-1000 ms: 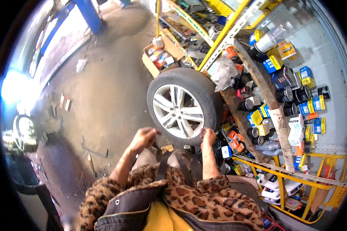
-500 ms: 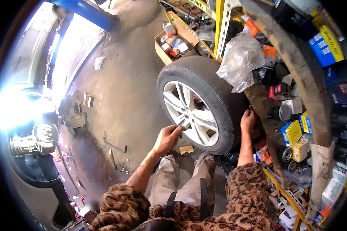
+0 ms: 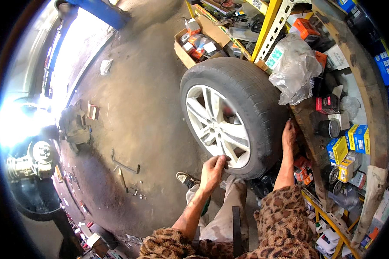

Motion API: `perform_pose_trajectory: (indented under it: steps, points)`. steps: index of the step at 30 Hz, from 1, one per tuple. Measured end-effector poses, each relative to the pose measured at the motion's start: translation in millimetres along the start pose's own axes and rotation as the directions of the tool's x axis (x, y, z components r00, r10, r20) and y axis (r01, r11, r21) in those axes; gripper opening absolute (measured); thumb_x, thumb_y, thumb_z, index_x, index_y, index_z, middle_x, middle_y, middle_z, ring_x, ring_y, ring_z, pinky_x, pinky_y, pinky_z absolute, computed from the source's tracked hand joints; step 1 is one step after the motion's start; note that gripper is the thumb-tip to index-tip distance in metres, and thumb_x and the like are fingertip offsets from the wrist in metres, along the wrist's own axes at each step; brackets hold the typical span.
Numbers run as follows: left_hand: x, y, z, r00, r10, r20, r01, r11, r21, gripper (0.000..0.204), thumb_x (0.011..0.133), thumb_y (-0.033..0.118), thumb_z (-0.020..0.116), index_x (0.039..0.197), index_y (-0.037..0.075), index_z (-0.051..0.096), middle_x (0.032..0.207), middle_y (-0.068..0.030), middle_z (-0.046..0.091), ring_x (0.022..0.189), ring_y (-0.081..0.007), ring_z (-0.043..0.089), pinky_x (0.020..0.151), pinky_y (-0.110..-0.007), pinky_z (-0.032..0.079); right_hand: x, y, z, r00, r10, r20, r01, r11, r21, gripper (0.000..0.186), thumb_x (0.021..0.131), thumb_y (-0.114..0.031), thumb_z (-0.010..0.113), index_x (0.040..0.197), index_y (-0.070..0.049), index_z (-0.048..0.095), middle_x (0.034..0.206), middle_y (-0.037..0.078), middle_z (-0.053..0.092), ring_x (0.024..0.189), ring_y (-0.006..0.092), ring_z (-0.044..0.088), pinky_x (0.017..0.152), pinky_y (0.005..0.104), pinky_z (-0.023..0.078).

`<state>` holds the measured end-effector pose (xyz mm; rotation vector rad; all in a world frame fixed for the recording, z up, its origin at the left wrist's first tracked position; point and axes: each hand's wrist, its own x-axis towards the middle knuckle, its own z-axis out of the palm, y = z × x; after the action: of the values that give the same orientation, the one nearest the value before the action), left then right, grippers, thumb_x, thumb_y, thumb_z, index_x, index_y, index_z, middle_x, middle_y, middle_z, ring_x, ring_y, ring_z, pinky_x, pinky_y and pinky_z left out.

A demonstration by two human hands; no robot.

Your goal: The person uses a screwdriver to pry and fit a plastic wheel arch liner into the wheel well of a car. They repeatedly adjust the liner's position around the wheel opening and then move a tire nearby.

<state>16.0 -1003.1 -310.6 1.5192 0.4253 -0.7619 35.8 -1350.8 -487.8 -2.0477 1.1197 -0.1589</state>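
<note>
A car wheel (image 3: 215,123) with a silver spoked rim and a worn black tyre (image 3: 255,103) stands on its tread, leaning slightly, in front of me. My left hand (image 3: 212,172) is closed at the lower part of the rim, thumb and fingers pinched around a spoke. At the right side of the tyre my right hand (image 3: 288,136) holds against the tread with its fingers curled; the fingertips are partly hidden. A crumpled clear plastic bag (image 3: 294,71) hangs by the shelf just beyond the tyre.
Shelving with a yellow post (image 3: 266,30) lines the right, packed with boxes such as a yellow-blue one (image 3: 338,149). A cardboard box of parts (image 3: 186,54) stands behind the wheel. An L-shaped wrench (image 3: 126,165) lies on the floor. A bare wheel hub (image 3: 41,153) shows at left.
My left hand has shifted down and right along the rim. The view has turned left slightly, and my left foot has stepped outward, its shoe now showing. The wheel is still upright between my hands.
</note>
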Motion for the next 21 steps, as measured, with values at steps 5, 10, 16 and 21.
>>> perform_pose_trajectory:
  steps: [5, 10, 16, 21]
  points:
    - [40, -17, -23, 0.953, 0.239, -0.188, -0.18, 0.942, 0.284, 0.04, 0.103, 0.032, 0.049, 0.094, -0.003, 0.065, 0.076, -0.0028, 0.062, 0.065, -0.0109, 0.051, 0.061, -0.029, 0.044, -91, -63, 1, 0.986, -0.1, -0.13, 0.075, 0.98, -0.185, 0.05, 0.097, -0.043, 0.045, 0.111, 0.001, 0.066, 0.102, 0.024, 0.068, 0.094, 0.0442, 0.064, 0.081, 0.0512, 0.048]
    - [31, -46, -74, 0.86, 0.162, -0.485, -0.12, 0.986, 0.116, 0.037, 0.103, 0.029, 0.044, 0.086, -0.001, 0.057, 0.07, -0.0063, 0.056, 0.062, -0.014, 0.049, 0.059, -0.031, 0.042, -179, -109, 9, 0.982, -0.182, -0.052, 0.153, 0.926, -0.346, 0.042, 0.096, -0.035, 0.055, 0.11, 0.003, 0.066, 0.096, 0.023, 0.069, 0.089, 0.0413, 0.066, 0.08, 0.0479, 0.051]
    - [22, -133, -164, 0.476, -0.004, -0.88, -0.003, 1.0, -0.006, 0.038, 0.102, 0.031, 0.041, 0.091, -0.002, 0.055, 0.086, -0.0165, 0.058, 0.08, -0.0276, 0.054, 0.077, -0.042, 0.045, -225, -185, 61, 0.905, -0.304, 0.299, 0.212, 0.929, 0.304, 0.045, 0.102, -0.034, 0.048, 0.124, 0.005, 0.056, 0.117, 0.024, 0.063, 0.11, 0.0361, 0.061, 0.093, 0.0426, 0.048]
    - [-4, -177, -245, 0.629, -0.194, -0.753, -0.24, 0.873, -0.425, 0.039, 0.104, 0.035, 0.043, 0.112, -0.001, 0.056, 0.105, -0.009, 0.063, 0.093, -0.021, 0.057, 0.086, -0.036, 0.047, -283, -263, 162, 0.592, -0.691, 0.416, 0.728, 0.68, 0.093, 0.07, 0.098, -0.047, 0.05, 0.135, 0.012, 0.043, 0.128, 0.033, 0.054, 0.119, 0.0456, 0.054, 0.104, 0.0445, 0.043]
